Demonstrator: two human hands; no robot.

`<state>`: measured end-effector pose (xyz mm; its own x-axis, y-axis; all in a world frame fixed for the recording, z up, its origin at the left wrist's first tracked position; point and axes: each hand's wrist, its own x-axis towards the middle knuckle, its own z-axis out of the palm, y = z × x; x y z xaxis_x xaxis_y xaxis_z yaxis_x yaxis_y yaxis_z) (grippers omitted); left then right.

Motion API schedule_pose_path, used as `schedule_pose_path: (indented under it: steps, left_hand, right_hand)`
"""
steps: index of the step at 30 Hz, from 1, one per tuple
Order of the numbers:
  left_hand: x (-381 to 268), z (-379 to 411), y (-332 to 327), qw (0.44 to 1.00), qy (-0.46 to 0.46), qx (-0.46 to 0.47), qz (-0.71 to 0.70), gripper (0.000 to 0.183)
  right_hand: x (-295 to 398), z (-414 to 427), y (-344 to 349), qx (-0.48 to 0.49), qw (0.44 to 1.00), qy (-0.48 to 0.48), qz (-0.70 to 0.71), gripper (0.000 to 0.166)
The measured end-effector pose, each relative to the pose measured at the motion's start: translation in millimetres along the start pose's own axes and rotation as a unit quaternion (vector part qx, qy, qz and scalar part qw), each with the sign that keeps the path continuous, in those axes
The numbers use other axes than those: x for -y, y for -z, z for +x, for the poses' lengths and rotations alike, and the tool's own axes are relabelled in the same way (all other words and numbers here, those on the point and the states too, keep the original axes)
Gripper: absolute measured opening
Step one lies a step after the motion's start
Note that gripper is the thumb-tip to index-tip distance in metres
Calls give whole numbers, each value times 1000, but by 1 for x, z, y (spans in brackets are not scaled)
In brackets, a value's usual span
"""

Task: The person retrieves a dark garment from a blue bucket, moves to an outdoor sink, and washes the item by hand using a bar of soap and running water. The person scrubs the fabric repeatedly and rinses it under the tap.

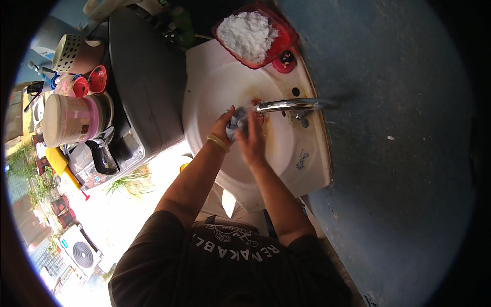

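A bunched grey cloth [234, 124] is gripped in my left hand [221, 126], above the bowl of a white washbasin [207, 84]. A yellowish bangle [218, 142] circles my left wrist. My right hand [251, 134] lies against the cloth's right side, its fingers stretched and blurred; whether it grips the cloth is unclear. Just beyond my right fingertips is the spout of a chrome faucet [284, 104]. Something red [259, 117] shows below the spout, partly hidden by my right hand.
A red tray [285, 36] of white powder [245, 34] rests on the basin's far rim, beside a small red container [284, 63]. Left stands a large dark grey container [145, 76] with a white tub [69, 119] and red cups [97, 78] beside it. A blue wall [383, 115] rises on the right.
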<state>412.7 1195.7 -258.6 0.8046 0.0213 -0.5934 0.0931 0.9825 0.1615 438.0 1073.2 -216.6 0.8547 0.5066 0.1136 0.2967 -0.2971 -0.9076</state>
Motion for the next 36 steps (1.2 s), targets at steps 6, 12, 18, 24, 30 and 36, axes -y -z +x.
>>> schedule_pose_path:
  steps: [6, 12, 18, 24, 30, 36]
  left_hand:
    - [7, -13, -20, 996, -10, -29, 78, 22]
    - [20, -12, 19, 751, -276, -18, 600, 25]
    - [17, -16, 21, 923, -143, -140, 329, 23]
    - [20, -39, -28, 940, -116, -218, 236, 19]
    - [26, -45, -31, 946, -110, -163, 257, 21]
    - [-2, -35, -13, 952, -91, -145, 252, 28]
  right_hand:
    - [32, -11, -10, -44, 993, -1, -109, 68]
    - [18, -1, -17, -71, 990, -36, -113, 39]
    - [16, 11, -21, -64, 986, -110, -110, 29]
    - [-24, 17, -29, -9, 976, -216, 4, 35]
    - [-45, 28, -6, -15, 796, -424, 432, 17]
    - [-60, 43, 18, -27, 871, -281, 401, 19]
